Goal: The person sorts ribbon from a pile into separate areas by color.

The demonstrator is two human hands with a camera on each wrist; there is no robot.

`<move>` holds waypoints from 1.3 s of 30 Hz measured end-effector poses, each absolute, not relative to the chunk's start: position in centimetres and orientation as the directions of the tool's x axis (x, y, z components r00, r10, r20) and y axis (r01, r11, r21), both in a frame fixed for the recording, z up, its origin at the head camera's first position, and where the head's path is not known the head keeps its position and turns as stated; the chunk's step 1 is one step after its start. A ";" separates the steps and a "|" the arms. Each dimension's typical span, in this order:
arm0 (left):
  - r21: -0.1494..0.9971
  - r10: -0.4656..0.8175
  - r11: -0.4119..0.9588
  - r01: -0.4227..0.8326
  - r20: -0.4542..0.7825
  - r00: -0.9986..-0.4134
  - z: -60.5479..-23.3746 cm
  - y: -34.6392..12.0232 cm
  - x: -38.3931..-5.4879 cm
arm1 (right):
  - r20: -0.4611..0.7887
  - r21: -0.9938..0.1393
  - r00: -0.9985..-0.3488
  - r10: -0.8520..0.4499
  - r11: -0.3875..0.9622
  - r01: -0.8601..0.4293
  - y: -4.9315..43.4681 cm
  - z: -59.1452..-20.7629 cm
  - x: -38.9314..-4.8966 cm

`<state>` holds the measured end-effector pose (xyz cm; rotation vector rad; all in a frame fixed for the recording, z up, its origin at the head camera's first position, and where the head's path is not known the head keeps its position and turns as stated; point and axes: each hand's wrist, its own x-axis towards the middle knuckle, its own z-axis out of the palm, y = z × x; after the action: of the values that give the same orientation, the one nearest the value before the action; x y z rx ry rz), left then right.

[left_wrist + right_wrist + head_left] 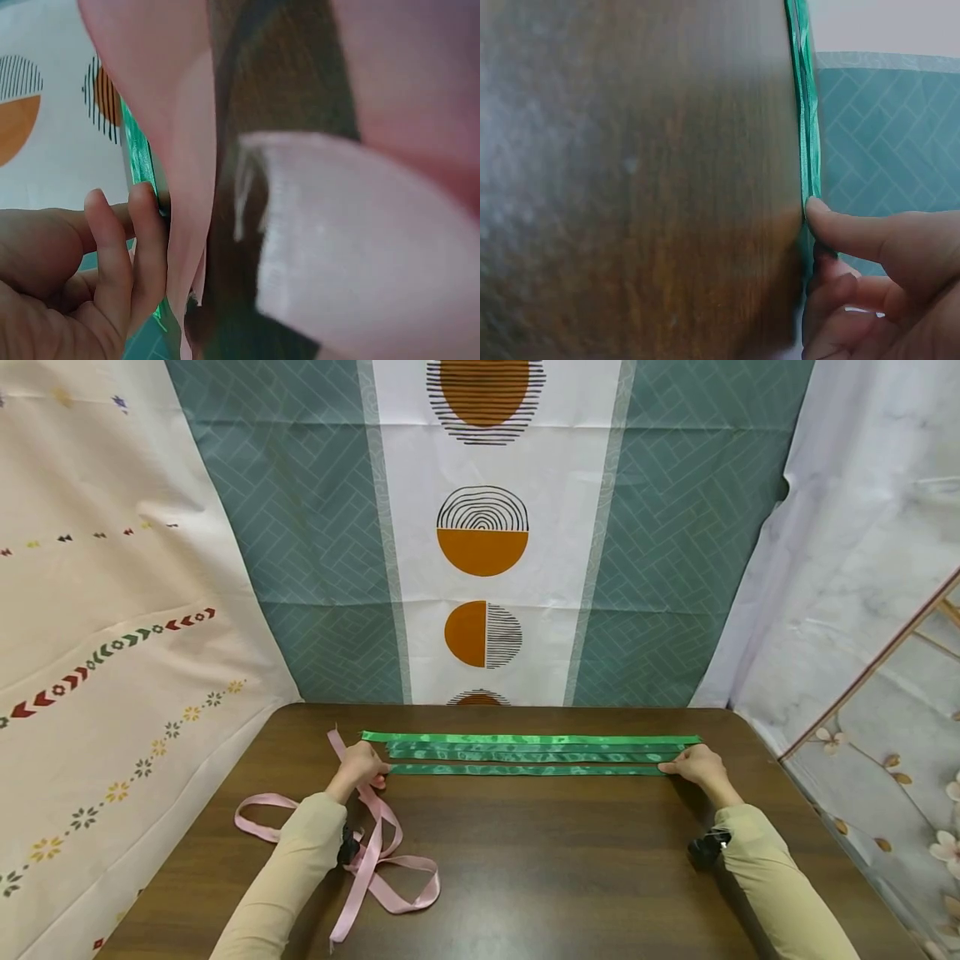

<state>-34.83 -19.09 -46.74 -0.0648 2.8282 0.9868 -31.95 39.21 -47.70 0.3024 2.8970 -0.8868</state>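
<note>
Several green ribbon strips lie side by side across the far part of the table, with a brighter green strip [525, 739] at the back. The nearest green ribbon [525, 769] stretches straight between the two hands. My left hand [362, 766] pinches its left end, the fingertips partly hidden behind a pink ribbon [191, 180] in the left wrist view. At the right end, my right hand [699, 766] grips the same strip between thumb and fingers; the thumb [847, 229] presses on the green edge in the right wrist view.
Loops of pink ribbon [408, 906] sprawl over the left side of the brown wooden table [540, 860], under and beside the left forearm. A patterned cloth [322, 527] hangs behind the table's far edge, with more fabric at both sides.
</note>
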 end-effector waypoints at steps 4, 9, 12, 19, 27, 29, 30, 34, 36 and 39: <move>0.597 -0.010 0.796 -0.100 -0.152 -0.988 -46.9 -18.9 -35.0 | -0.139 -0.508 -0.971 0.196 0.827 0.240 39.4 -47.7 -31.8; 0.609 -0.035 0.781 -0.138 -0.178 -0.983 -46.9 -18.9 -35.5 | -0.138 -0.528 -0.963 0.231 0.805 0.269 39.7 -47.6 -31.7; 0.604 -0.043 0.785 -0.140 -0.172 -0.984 -47.0 -19.0 -35.7 | -0.139 -0.540 -0.957 0.253 0.791 0.287 39.9 -47.6 -31.6; 0.577 -0.041 0.808 -0.119 -0.146 -0.988 -46.9 -19.2 -35.5 | -0.156 -0.551 -0.945 0.286 0.769 0.324 40.3 -47.4 -31.5; 0.582 -0.043 0.803 -0.129 -0.159 -0.986 -47.2 -19.2 -35.5 | -0.136 -0.537 -0.945 0.297 0.780 0.322 40.5 -47.7 -31.5; 0.582 -0.044 0.802 -0.130 -0.160 -0.986 -47.2 -19.2 -35.5 | -0.134 -0.537 -0.949 0.286 0.784 0.311 40.6 -47.7 -31.5; 0.581 -0.045 0.803 -0.132 -0.161 -0.986 -47.2 -19.2 -35.5 | -0.130 -0.536 -0.951 0.280 0.787 0.305 40.6 -47.8 -31.5; 0.573 -0.031 0.811 -0.120 -0.163 -0.986 -47.0 -19.3 -35.5 | -0.109 -0.555 -0.957 0.269 0.782 0.283 40.7 -48.1 -31.4; 0.574 -0.004 0.813 -0.094 -0.155 -0.988 -46.7 -19.5 -35.5 | -0.096 -0.563 -0.960 0.265 0.781 0.272 40.6 -48.1 -31.3; 0.615 0.028 0.785 -0.070 -0.148 -0.989 -46.1 -19.9 -35.4 | -0.070 -0.580 -0.959 0.273 0.771 0.262 40.1 -47.9 -31.5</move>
<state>-35.39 -19.91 -46.08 -0.0334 2.8259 0.9830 -31.48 40.14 -47.91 0.4495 2.9737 -0.9691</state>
